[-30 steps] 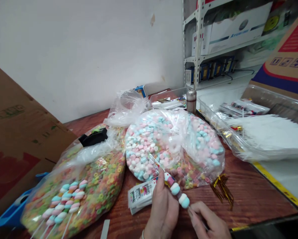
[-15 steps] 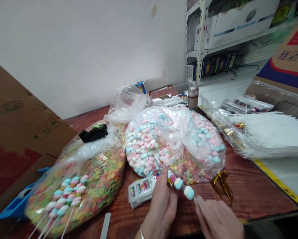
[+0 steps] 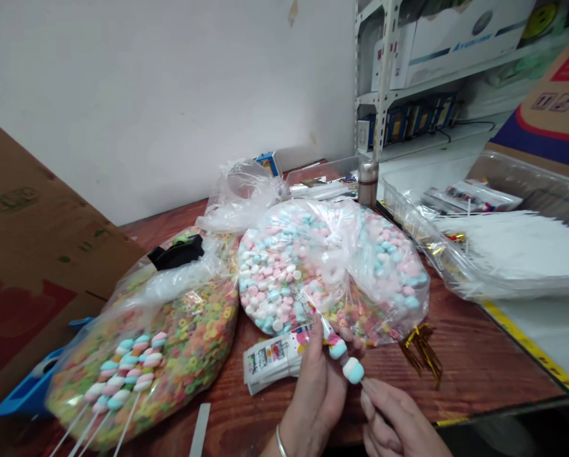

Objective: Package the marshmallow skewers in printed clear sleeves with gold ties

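Note:
My left hand (image 3: 318, 387) is closed around a small clear printed bag (image 3: 327, 327), whose top shows above my thumb. A marshmallow skewer (image 3: 353, 370) is partly inside this bag, its blue-and-white lower marshmallow sticking out. My right hand (image 3: 396, 419) pinches the stick end just below that marshmallow; the fingers hide most of the stick. Beside my left hand lies a stack of flat printed bags (image 3: 272, 358). Behind both hands rests a big clear bag of pink, white and blue marshmallows (image 3: 269, 285).
At left, several finished skewers (image 3: 129, 365) lie on a bag of colored cereal rings (image 3: 203, 330), with a black tape dispenser (image 3: 176, 252) on top. Gold twist ties (image 3: 421, 352) are on the right. Beyond stands a clear tray (image 3: 460, 289) of white sticks, near a metallic bottle (image 3: 368, 183).
The skewer has slid further up into the bag, so less of it shows. My right hand has moved left with it, closer to my left hand.

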